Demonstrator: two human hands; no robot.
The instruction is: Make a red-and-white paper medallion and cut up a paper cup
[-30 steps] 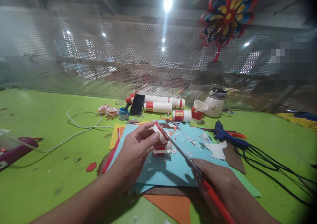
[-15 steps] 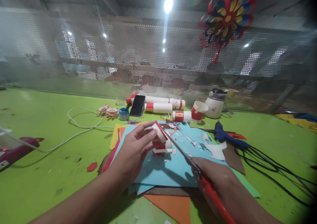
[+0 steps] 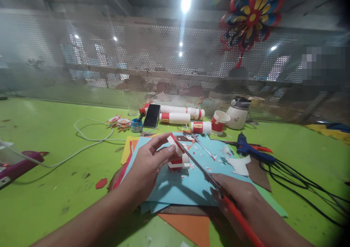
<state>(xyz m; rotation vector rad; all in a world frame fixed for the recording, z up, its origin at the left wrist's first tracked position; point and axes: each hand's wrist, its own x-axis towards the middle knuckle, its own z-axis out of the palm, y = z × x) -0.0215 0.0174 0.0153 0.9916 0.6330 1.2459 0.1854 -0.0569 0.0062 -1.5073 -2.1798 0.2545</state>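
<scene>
My left hand pinches a small red-and-white piece of paper cup between thumb and fingers. My right hand is wrapped round the red handles of a pair of scissors, whose long blades reach up and left to the edge of the piece. Below it, on light blue paper sheets, lies another cut red-and-white cup part. Small red and white scraps are scattered over the sheets, with a larger white paper offcut at their right.
Behind the sheets lie stacked paper cups, a phone and a blue paint jar. An upright cup and white kettle-like jug stand farther right. A blue glue gun trails black cables; a white cable loops left.
The piece in my left hand has tilted slightly, showing more of its narrow white strip. The scissors stay at its edge, and both hands have barely moved.
</scene>
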